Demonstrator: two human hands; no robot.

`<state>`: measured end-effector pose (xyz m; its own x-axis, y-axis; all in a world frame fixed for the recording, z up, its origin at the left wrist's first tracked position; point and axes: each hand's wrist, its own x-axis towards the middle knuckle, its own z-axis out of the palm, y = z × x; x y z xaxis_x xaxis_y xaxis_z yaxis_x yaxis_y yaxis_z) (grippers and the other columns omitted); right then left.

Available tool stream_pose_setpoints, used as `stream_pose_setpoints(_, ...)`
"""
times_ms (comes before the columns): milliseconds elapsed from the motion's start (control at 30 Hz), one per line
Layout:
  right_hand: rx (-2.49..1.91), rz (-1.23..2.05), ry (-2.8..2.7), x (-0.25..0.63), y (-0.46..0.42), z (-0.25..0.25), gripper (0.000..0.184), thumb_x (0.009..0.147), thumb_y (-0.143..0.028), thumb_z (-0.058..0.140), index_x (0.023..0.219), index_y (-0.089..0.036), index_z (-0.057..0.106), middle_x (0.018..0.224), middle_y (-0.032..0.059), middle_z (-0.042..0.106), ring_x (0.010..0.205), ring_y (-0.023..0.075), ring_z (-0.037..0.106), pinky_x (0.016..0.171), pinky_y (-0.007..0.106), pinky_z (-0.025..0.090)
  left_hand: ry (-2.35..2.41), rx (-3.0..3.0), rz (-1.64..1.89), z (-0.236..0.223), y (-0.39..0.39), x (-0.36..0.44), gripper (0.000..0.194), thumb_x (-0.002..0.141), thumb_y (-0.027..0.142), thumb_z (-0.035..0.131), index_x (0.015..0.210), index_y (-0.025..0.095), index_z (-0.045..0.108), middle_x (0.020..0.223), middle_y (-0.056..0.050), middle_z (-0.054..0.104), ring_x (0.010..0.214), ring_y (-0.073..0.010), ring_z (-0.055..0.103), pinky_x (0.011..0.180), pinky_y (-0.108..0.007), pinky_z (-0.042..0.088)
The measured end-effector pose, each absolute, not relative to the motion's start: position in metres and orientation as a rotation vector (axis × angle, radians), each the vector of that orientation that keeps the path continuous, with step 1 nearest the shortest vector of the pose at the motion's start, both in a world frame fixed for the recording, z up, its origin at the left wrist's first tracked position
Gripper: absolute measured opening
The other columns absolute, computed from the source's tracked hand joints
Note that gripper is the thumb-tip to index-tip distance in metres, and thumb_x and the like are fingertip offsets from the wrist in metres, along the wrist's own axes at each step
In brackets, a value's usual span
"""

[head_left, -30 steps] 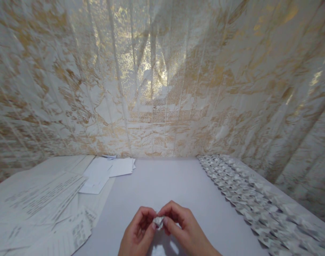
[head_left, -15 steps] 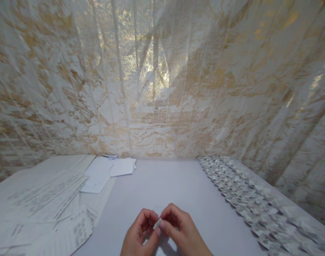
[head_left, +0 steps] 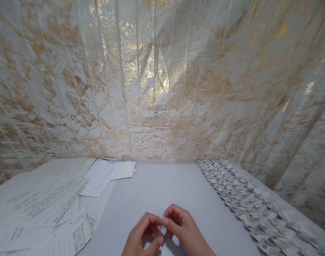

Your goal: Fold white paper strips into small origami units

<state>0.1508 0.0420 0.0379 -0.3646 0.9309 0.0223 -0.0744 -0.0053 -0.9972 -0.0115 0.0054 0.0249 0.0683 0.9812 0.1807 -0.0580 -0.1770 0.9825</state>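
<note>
A small folded piece of printed paper (head_left: pixel 163 230) is between my two hands, low in the middle of the view and mostly covered by fingers. My right hand (head_left: pixel 184 228) pinches its upper end between thumb and index finger. Curled around its other side is my left hand (head_left: pixel 144 234), the index fingertip meeting the right fingertips and the thumb lower down. Both hands are just above the pale tabletop (head_left: pixel 157 188).
On the left lie printed paper sheets (head_left: pixel 53 195), with blank white slips (head_left: pixel 97 179) near the back. Rows of folded paper pieces (head_left: pixel 239 199) run along the right side. A white and gold patterned curtain (head_left: pixel 152 106) hangs behind the table.
My left thumb has moved down and away from the paper piece, and the left index finger has reached further right over it. More of the piece is covered now.
</note>
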Motion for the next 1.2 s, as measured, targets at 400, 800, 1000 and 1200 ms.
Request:
stream_pose_setpoints(400, -0.837, 1.479, -1.482, 0.155, 0.043, 0.029, 0.049, 0.07, -0.061, 0.086, 0.086, -0.017, 0.07, 0.071, -0.0022, 0.059, 0.065, 0.0135, 0.052, 0.064, 0.027, 0.037, 1.066, 1.078, 1.364, 0.018, 0.01, -0.014, 0.035, 0.069, 0.048, 0.086, 0.085, 0.019, 0.075, 0.077, -0.001, 0.071, 0.078, -0.0214, 0.066, 0.074, -0.03, 0.049)
stream_pose_setpoints(800, -0.815, 1.454, -1.438, 0.151, 0.039, 0.033, 0.042, 0.078, -0.055, 0.081, 0.081, -0.019, 0.06, 0.066, -0.0039, 0.057, 0.061, 0.0137, 0.054, 0.063, 0.028, 0.042, 1.035, 1.14, 1.331, 0.023, 0.007, -0.012, 0.047, 0.071, 0.064, 0.081, 0.073, 0.018, 0.072, 0.07, -0.001, 0.067, 0.073, -0.0192, 0.061, 0.069, -0.028, 0.045)
stream_pose_setpoints(1000, -0.734, 1.46, -1.446, 0.148, 0.039, 0.029, 0.042, 0.082, -0.052, 0.079, 0.099, -0.02, 0.058, 0.071, -0.0051, 0.057, 0.062, 0.013, 0.054, 0.063, 0.027, 0.042, 1.055, 1.003, 1.444, 0.024, 0.006, -0.009, 0.045, 0.065, 0.055, 0.089, 0.086, 0.022, 0.066, 0.067, 0.006, 0.062, 0.068, -0.0157, 0.06, 0.066, -0.026, 0.045)
stream_pose_setpoints(1200, -0.736, 1.407, -1.52, 0.151, 0.034, 0.029, 0.032, 0.086, -0.043, 0.076, 0.097, -0.022, 0.055, 0.073, -0.0048, 0.057, 0.065, 0.0131, 0.053, 0.064, 0.027, 0.039, 1.029, 0.988, 1.406, 0.032, 0.002, -0.008, 0.041, 0.064, 0.05, 0.09, 0.081, 0.023, 0.064, 0.065, 0.008, 0.059, 0.064, -0.0126, 0.056, 0.063, -0.023, 0.041)
